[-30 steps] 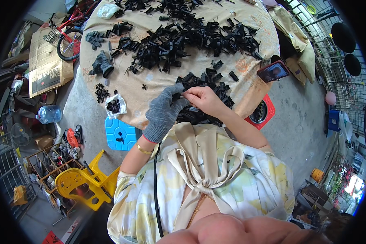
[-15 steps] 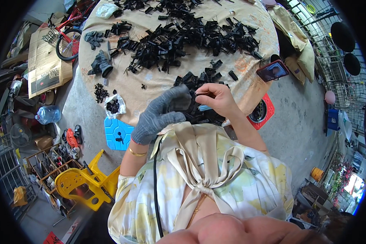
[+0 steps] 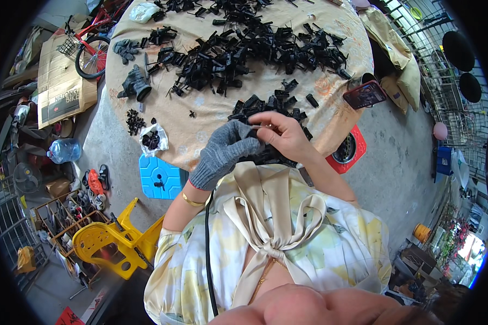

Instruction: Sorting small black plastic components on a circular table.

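Note:
My left hand (image 3: 226, 150), in a grey knit glove, is closed with its fingers curled in front of me at the table's near edge. My bare right hand (image 3: 286, 135) meets it, thumb and fingers pinched together at the gloved fingertips. Whatever lies between the two hands is too small and covered to make out. Just beyond them is a small heap of black plastic parts (image 3: 252, 105), and more black parts (image 3: 268, 158) lie under and below my hands. A larger pile of similar black parts (image 3: 217, 65) spreads across the cloth-covered table (image 3: 331, 100).
Left on the table are a white bag of small black pieces (image 3: 161, 135), a scatter of tiny black pieces (image 3: 134, 121) and dark gloves (image 3: 135, 84). A phone (image 3: 365, 95) leans at the right edge. Blue stool (image 3: 151, 168), red stool (image 3: 358, 142) and yellow chair (image 3: 95, 238) stand around.
My gloved left hand has moved in toward my right hand, its fingers now curled where they were spread and blurred. My right hand has shifted slightly down and left to meet it.

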Tool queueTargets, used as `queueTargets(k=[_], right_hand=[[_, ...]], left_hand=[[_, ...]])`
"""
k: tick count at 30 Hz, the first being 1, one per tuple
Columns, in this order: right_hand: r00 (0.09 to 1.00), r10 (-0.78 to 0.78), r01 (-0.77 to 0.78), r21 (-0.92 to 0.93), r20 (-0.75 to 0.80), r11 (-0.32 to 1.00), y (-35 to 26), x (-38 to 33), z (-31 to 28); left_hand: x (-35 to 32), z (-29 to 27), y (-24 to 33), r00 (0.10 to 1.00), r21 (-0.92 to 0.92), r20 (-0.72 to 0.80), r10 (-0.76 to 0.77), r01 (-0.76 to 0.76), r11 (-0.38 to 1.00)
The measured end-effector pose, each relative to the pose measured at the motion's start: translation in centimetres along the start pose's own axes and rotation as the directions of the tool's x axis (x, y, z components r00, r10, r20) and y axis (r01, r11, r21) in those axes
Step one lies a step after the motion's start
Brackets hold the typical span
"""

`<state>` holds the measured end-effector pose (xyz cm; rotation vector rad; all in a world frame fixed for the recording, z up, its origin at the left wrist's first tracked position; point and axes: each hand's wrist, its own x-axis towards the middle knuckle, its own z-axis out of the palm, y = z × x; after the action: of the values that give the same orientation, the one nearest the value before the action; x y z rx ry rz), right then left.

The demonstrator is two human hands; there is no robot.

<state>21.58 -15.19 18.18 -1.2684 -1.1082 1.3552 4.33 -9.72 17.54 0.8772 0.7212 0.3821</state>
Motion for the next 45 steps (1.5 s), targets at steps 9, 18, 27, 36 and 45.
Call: queueTargets(k=[9,18,27,36,45], right_hand=[[0.993,-0.115,0.102,-0.243,-0.040,0.965,0.4,-0.5,0.7],[0.998,0.061,-0.063,-0.082,-0.028,0.995,1.6,0.4,1.0],[0.962,0.125,-0.001,-0.458,0.241,0.889,4.3,6.4,-1.6],[0.956,-0.198,-0.123,-0.912,-0.214,0.392,11.6,17.5,-4.1],[0.875,-0.456,0.394,-0.787,0.163,0.474,7.2,12.2,-2.8]], left_hand=[[-0.1,1.1,-0.6,0.930,0.069,-0.195,0.311,-0.303,0.950],[0.3,-0.4,-1.9,0.729,0.663,-0.031,0.683,-0.497,0.560],[2.3,-3.9,-4.8,0.867,0.717,-0.158,0.473,-0.229,0.658],[2.5,-2.9,-5.6,0.878,0.782,0.134,0.459,-0.378,0.496],[3.3,-6.7,-4.0,0.961,-0.210,-0.189,0.202,-0.241,0.948]])
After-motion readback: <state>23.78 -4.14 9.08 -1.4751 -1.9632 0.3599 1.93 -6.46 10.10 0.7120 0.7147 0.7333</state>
